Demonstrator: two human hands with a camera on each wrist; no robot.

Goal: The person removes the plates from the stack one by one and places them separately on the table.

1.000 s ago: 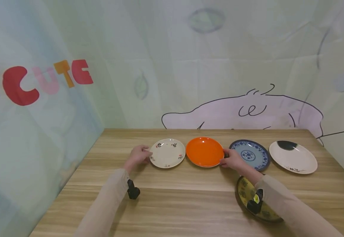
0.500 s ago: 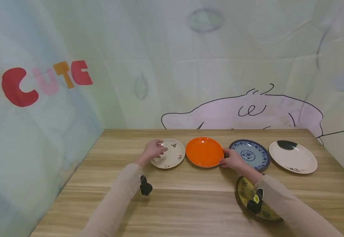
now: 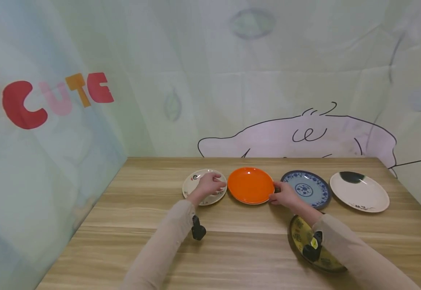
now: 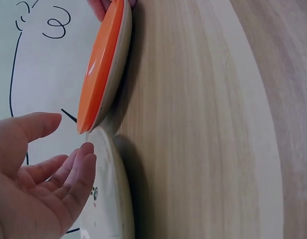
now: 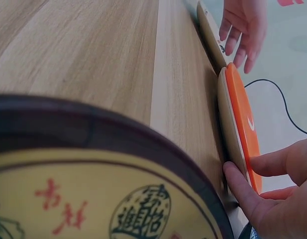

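My left hand [image 3: 209,186] hovers above the small cream plate [image 3: 192,191], which carries little dark and red motifs. Its thumb and fingers are spread apart around nothing, as the left wrist view shows, with fingertips close to the left edge of the orange plate [image 3: 250,186]. That plate is bright orange on top, with a pale underside seen in the left wrist view. At its right rim, my right hand [image 3: 284,196] pinches the edge between thumb [image 5: 270,163] on top and a finger [image 5: 238,184] below.
Right of the orange plate lie a blue floral plate [image 3: 310,189] and an oval white plate [image 3: 359,195] with a dark patch. A yellow plate [image 3: 301,237] with a dark rim sits nearer, partly under the right forearm. Behind the wooden table [image 3: 232,257] hangs a printed curtain [image 3: 152,100].
My left hand has moved right, from the cream plate's left rim across it toward the orange plate. The right hand and the plates stay in place.
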